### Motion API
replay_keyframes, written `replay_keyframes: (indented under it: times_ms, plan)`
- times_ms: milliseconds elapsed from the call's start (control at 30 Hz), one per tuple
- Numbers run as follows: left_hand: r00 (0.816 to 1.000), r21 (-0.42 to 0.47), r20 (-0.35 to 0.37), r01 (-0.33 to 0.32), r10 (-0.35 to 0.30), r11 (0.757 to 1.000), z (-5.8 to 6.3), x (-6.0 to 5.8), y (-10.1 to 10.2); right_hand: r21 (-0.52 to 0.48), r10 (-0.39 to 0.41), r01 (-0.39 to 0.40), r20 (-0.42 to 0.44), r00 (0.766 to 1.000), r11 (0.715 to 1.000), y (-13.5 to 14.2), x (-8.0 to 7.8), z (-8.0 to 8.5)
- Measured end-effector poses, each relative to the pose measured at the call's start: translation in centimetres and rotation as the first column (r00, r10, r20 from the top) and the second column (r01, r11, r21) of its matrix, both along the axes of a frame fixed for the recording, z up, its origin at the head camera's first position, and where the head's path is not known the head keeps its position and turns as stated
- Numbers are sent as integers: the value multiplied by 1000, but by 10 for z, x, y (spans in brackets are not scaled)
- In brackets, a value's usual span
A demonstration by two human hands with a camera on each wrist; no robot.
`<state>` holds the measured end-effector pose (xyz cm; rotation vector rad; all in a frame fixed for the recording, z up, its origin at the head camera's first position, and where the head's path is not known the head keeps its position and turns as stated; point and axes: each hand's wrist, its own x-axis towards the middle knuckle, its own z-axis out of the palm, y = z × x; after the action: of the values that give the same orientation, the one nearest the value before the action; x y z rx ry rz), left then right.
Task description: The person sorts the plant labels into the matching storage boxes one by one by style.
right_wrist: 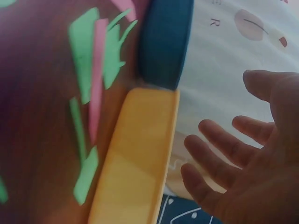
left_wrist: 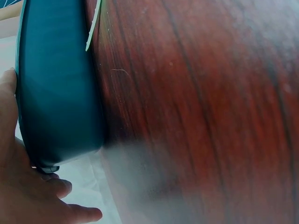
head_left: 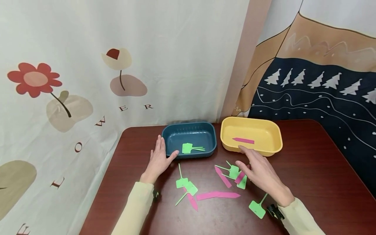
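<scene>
My left hand (head_left: 157, 162) is at the front left corner of a blue tray (head_left: 176, 139), its fingers along the side and its thumb at the front rim. Green plant tags (head_left: 186, 148) with thin stems lie in that tray. My right hand (head_left: 260, 169) hovers in front of a yellow tray (head_left: 264, 134) with its fingers spread and nothing in them; the right wrist view shows the bare palm. One pink pointed strip (head_left: 243, 140) lies inside the yellow tray. Below the right hand is a small heap of green tags (head_left: 234, 171) and pink strips (head_left: 223, 178), partly hidden by the thumb.
On the brown table (head_left: 123, 202), more green tags (head_left: 191, 188) overlap a pink strip (head_left: 192, 200) at left. A long pink piece (head_left: 217, 195) lies in the middle. One green tag (head_left: 257, 209) is near the right wrist. A printed curtain (head_left: 182, 65) hangs behind the trays.
</scene>
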<state>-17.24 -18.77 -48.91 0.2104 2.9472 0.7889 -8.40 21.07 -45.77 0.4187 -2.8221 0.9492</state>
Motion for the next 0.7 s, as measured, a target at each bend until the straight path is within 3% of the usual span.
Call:
replay_keyframes:
  times_ms: [267,467,700]
  plan:
    - [1000,7,-10,5,-5,1000,-3,0,-1,19,54,-56,95,994,998,30,15,-15]
    - [1000,-8,-28,-4,4,1000,-6,0,-1,87,95,-107,134,986,990,50,27,-26]
    - [1000,-3,-23,-2,2,1000,-5,-1,-1,144,196,-230,218,956,962,72,40,-30]
